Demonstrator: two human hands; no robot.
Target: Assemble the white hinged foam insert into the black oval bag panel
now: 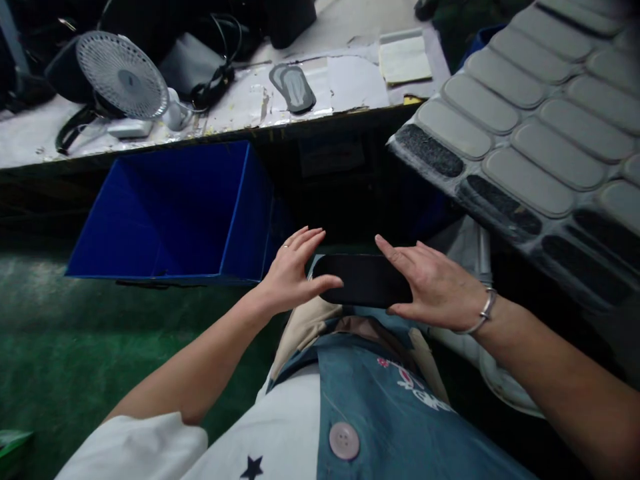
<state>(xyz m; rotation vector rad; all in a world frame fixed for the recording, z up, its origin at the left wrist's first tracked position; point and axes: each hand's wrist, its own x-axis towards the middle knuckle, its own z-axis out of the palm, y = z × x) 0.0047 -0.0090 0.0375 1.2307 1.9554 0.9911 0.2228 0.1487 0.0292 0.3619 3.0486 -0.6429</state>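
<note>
Left hand and right hand, splayed, flank a black pad, blue bin left, laden board right.

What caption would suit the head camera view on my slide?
Left grip and right grip at opposite ends of a black oblong pad, with an open blue bin at left.

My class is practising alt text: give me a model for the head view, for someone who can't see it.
A left hand and a right hand, both spread, are at opposite ends of a black oblong, seen from above. To the left, a blue bin stands by a bench with a fan; rows of grey pieces lie at upper right.
</note>
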